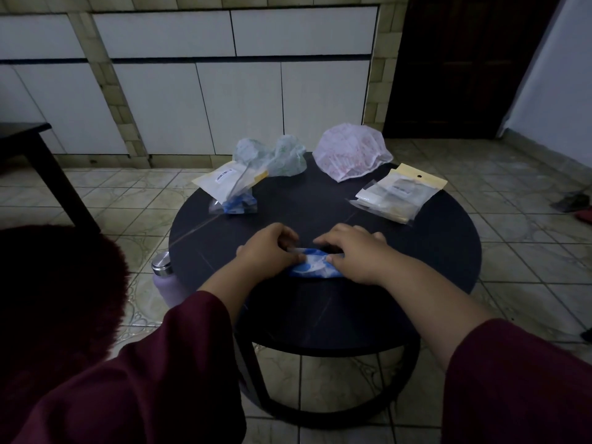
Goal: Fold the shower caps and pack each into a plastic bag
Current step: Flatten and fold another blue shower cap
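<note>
Though the light was poor, the item in hand read as a blue-and-white shower cap (315, 268), folded into a narrow flattened band and lying on the near middle of the round dark bench (432, 267).

Handling, judged: thin plastic film, very light, limp, somewhat slippery, apt to spring open unless kept pressed. Best taken at the two ends of the band, fingertips pinning the fold line.

Hands: the left hand (270, 251) pinched the left end of the blue cap, fingers curled over it; the right hand (352, 254) gripped the right end, thumb near the middle. Both wrists emerged from dark red sleeves.

Other stock, placed from the blue cap:
- Far left: a clear plastic bag with pale card header (229, 184), glossy, creased, blue material showing at its lower end; judged a cap already packed.
- Beyond that, at the bench's far edge: a greenish patterned cap (272, 157), unfolded, puffed, crumpled.
- Far right of it: a white cap with faint pink print (350, 152), domed, gathered at the hem, unfolded.
- Right and beyond: a small stack of empty clear bags with yellow header (397, 198), flat, hang-hole at top.
- Left, off the bench on the floor: a lilac bottle with steel cap (165, 280).

Bench surface: smooth, matte, faintly veined.
</note>
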